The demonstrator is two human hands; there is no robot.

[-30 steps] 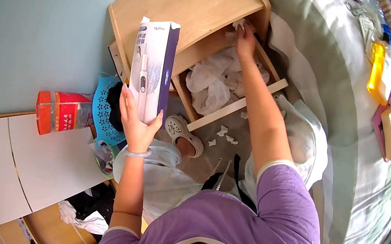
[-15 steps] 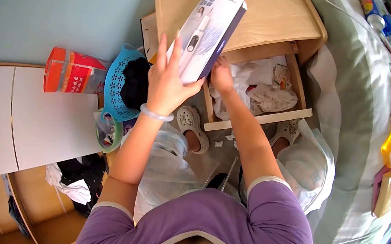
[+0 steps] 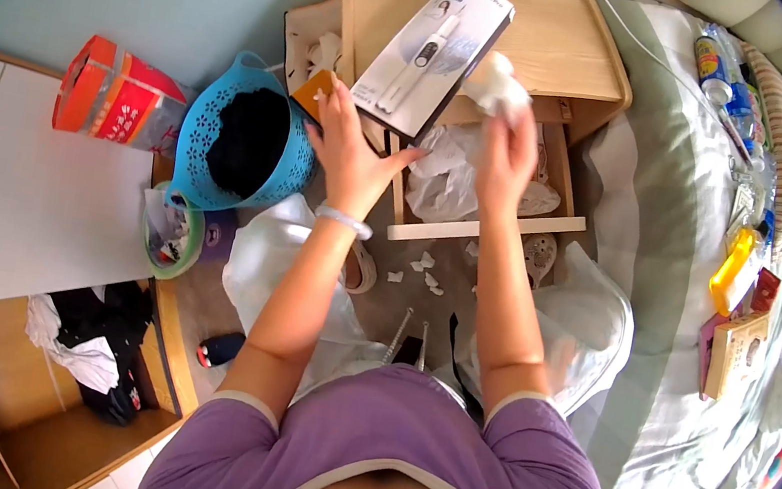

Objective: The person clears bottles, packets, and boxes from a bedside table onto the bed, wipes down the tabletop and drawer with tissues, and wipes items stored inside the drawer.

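My left hand point(image 3: 351, 160) is closed on the lower end of a white and dark blue box point(image 3: 432, 56) with a device pictured on it. The box tilts over the front of the wooden nightstand point(image 3: 555, 26). Just right of the box, my right hand point(image 3: 507, 156) grips a crumpled white wad point(image 3: 496, 85), slightly blurred, above the open drawer point(image 3: 489, 233). White plastic bags point(image 3: 442, 186) lie inside the drawer. An orange object point(image 3: 314, 91) shows beside my left fingers.
A blue basket point(image 3: 192, 139) with dark cloth and a red bag point(image 3: 120, 98) stand at left. Below them is a green-rimmed bin point(image 3: 191, 250). White scraps point(image 3: 425, 261) lie on the floor. The bed point(image 3: 663, 386) at right holds a yellow bottle point(image 3: 735, 262).
My right hand has come up out of the drawer area with the white wad. The box in my left hand has tilted further right, and the view has shifted.
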